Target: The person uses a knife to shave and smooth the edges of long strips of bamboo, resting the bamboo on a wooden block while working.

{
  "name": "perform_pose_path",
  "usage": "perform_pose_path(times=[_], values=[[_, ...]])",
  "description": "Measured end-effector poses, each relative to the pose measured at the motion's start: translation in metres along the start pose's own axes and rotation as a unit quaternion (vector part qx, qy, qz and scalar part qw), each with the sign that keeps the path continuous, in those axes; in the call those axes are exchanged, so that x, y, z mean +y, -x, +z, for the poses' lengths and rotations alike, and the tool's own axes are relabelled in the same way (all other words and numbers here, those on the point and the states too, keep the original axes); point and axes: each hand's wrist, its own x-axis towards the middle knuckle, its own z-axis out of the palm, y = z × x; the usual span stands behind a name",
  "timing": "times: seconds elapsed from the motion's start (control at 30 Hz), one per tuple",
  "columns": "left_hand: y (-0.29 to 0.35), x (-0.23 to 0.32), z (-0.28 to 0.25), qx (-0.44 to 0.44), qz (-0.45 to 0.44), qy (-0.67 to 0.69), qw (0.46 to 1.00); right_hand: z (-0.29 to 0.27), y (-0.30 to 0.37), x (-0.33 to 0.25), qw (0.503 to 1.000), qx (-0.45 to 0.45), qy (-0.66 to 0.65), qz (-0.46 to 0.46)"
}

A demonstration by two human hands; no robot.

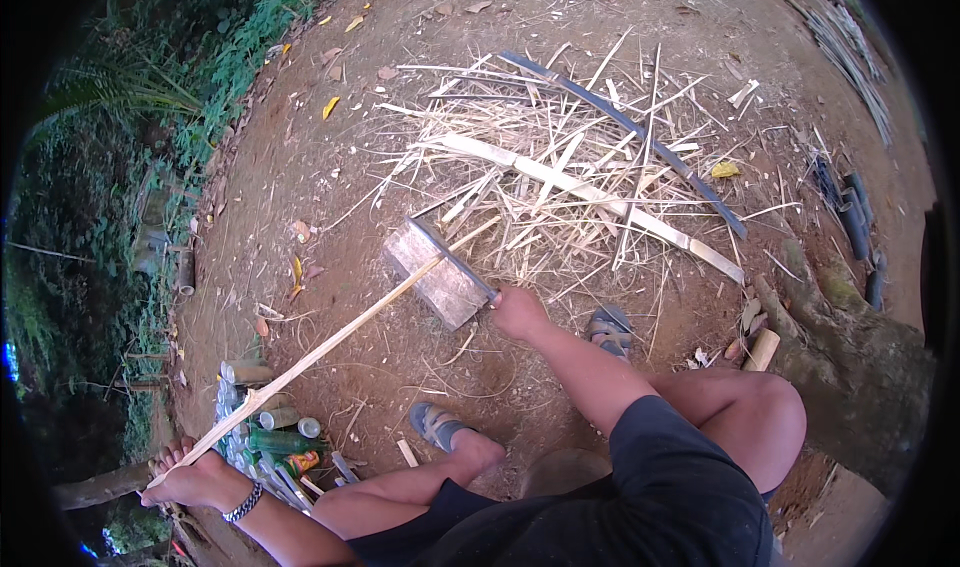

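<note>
A long, pale bamboo strip (335,341) runs up to the right from my left hand (198,479), whose fingers are closed round its lower end. The strip crosses a wooden block (455,295) on the ground in front of me. My right hand (520,314) grips a knife at the block's right edge; its handle is mostly hidden in my fist. The dark knife blade (445,248) lies across the strip along the block's far side. Whether the blade cuts into the strip cannot be made out. The strip's far end sticks out past the blade.
Beyond the block lies a heap of bamboo slivers (540,192), topped by a pale split bamboo length (600,199) and a dark one (640,132). Bottles (275,440) and cans sit by my left forearm. A tree trunk (850,367) stands right; greenery (110,167) borders the left.
</note>
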Motion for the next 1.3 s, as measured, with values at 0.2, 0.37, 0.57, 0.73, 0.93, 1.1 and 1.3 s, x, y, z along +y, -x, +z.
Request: perform_pose_path(times=[0.2, 0.37, 0.57, 0.73, 0.93, 1.1, 1.3], values=[[-0.029, -0.012, -0.002, -0.061, -0.022, 0.001, 0.998, 0.020, -0.075, 0.067, 0.996, -0.007, 0.066, 0.059], [-0.044, -0.019, 0.005, -0.104, -0.018, -0.005, 0.994, -0.010, -0.114, 0.106, 0.988, -0.015, 0.131, 0.076], [-0.083, -0.036, -0.008, -0.108, -0.028, -0.030, 0.993, -0.018, -0.090, 0.084, 0.987, -0.018, 0.075, 0.144], [-0.090, -0.043, -0.010, -0.008, -0.012, -0.082, 0.997, -0.009, -0.115, 0.121, 0.985, -0.010, 0.132, 0.109], [-0.064, -0.042, 0.000, 0.020, -0.025, -0.077, 0.997, 0.004, -0.116, 0.139, 0.978, -0.084, 0.182, 0.063], [-0.044, -0.028, 0.002, 0.036, -0.045, -0.060, 0.997, 0.014, -0.105, 0.132, 0.982, -0.035, 0.182, 0.019], [-0.031, -0.019, -0.008, -0.050, -0.097, 0.041, 0.993, 0.047, -0.066, 0.120, 0.906, 0.049, -0.397, 0.142]])
